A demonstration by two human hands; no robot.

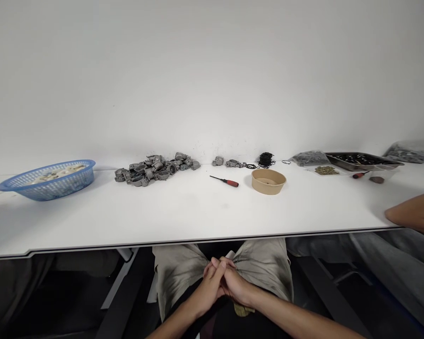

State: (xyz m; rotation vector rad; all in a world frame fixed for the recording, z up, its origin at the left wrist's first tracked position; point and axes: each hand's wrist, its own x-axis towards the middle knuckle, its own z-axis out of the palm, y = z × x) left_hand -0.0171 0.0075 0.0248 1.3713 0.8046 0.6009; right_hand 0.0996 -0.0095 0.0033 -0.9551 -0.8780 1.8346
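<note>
The left hand (207, 288) and right hand (235, 282) lie interlaced, fingers folded over one another and holding no object, on creased khaki trousers (268, 268) below the smooth white table (198, 212). At 12 o'clock from them lies a slim red-handled screwdriver (226, 181). At 1 o'clock is a round tan bowl (268, 181), apparently paper, and at 11 o'clock a heap of rough grey cast-metal fittings (155, 168).

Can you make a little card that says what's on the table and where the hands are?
hands: left hand and right hand clasped together in the lap, below the table edge, holding nothing
surface: white table
left: blue basket
middle: pile of grey metal parts, red-handled screwdriver, tan bowl, black rings
right: dark tray, another person's arm on the table
</note>
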